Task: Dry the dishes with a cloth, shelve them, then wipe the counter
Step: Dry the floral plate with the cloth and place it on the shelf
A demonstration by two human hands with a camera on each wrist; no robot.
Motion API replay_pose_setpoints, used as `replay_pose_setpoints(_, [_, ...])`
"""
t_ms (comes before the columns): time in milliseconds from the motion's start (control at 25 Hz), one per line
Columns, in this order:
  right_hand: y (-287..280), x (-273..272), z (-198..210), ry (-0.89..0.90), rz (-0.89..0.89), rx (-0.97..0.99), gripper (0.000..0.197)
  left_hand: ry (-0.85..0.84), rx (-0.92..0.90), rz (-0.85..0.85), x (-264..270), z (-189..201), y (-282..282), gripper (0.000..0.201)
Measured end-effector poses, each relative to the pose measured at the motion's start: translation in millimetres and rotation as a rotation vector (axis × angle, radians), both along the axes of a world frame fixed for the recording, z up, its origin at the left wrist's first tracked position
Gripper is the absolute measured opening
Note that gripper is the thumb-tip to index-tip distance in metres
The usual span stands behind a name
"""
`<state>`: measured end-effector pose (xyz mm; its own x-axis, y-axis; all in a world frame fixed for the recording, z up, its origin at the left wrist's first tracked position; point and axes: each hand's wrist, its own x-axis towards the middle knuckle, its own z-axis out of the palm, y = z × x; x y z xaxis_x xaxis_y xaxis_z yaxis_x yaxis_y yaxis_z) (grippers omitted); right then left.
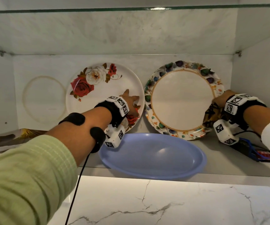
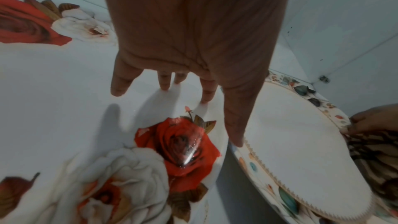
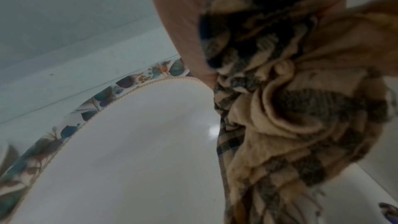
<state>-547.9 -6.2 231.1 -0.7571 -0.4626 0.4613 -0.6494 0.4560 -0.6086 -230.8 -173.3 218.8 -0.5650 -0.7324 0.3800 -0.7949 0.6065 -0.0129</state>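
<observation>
Tabletop: the marble tabletop (image 1: 179, 205) lies nearest, below the front edge of the shelf (image 1: 225, 159); I have not wiped it yet.
Blue plate: the blue plate (image 1: 153, 156) lies flat at the shelf's front edge, its rim hanging a little over it.
Step in hand: shelving, as I judge it. I am standing two plates on edge against the back wall of the shelf.
Left hand: my left hand (image 1: 131, 105) is spread wide, fingers (image 2: 164, 81) straight, the tips resting on the face of the rose plate (image 1: 98, 88) to steady it. It grips nothing. My thumb reaches toward the rim of the neighbouring plate; from the left wrist view I cannot tell whether it touches.
Right hand: my right hand (image 1: 220, 99) pinches the right rim of the leaf-border plate (image 1: 181, 99), with the checked cloth (image 1: 211, 116) bunched in the same hand and hanging against the plate.
Plates: the rose plate and the leaf-border plate lean side by side, rims just beside each other, toward the back of the shelf.
Next move: I think it calls for easing both hands off slowly, so neither plate slides forward onto the blue one, then taking the cloth down to the tabletop.
Risk: a leaning plate may slip at its foot.
</observation>
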Motion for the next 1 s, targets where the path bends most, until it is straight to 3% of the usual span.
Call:
replay_pose_setpoints(200, [5.3, 0.0, -1.5, -0.071, 0.031, 0.148, 0.076, 0.024, -0.001, 0.026, 8.3, 3.2, -2.3, 0.095])
replay_pose_setpoints(400, [31.0, 10.7, 12.3, -0.071, 0.063, 0.186, 0.082, 0.008, 0.022, 0.055, 17.1, 10.0, 4.1, 0.101])
replay_pose_setpoints(560, [52.9, 28.7, 24.1, -0.035, 0.109, 0.189, 0.070, 0.042, 0.018, 0.056, 26.0, 16.8, 17.3, 0.101])
replay_pose_setpoints(640, [64.3, 47.0, 23.0, -0.152, 0.213, 0.198, 0.077, 0.065, 0.010, 0.033, 34.9, 18.5, 27.0, 0.098])
replay_pose_setpoints(720, [72.0, 71.4, 11.8, -0.320, 0.341, 0.331, 0.095, 0.090, -0.020, 0.008, 47.7, 15.6, 39.9, 0.088])
replay_pose_setpoints(800, [73.9, 99.3, -8.9, -0.387, 0.405, 0.512, 0.086, 0.165, -0.043, -0.042, 64.4, 11.4, 57.3, 0.067])
replay_pose_setpoints(920, [67.7, 128.4, -36.3, -0.354, 0.405, 0.604, 0.048, 0.101, 0.086, -0.032, 88.6, -0.5, 75.6, 0.032])
replay_pose_setpoints(1000, [63.3, 139.3, -43.4, -0.439, 0.412, 0.716, 0.049, -0.017, 0.255, 0.031, 99.6, -20.2, 79.7, 0.032])
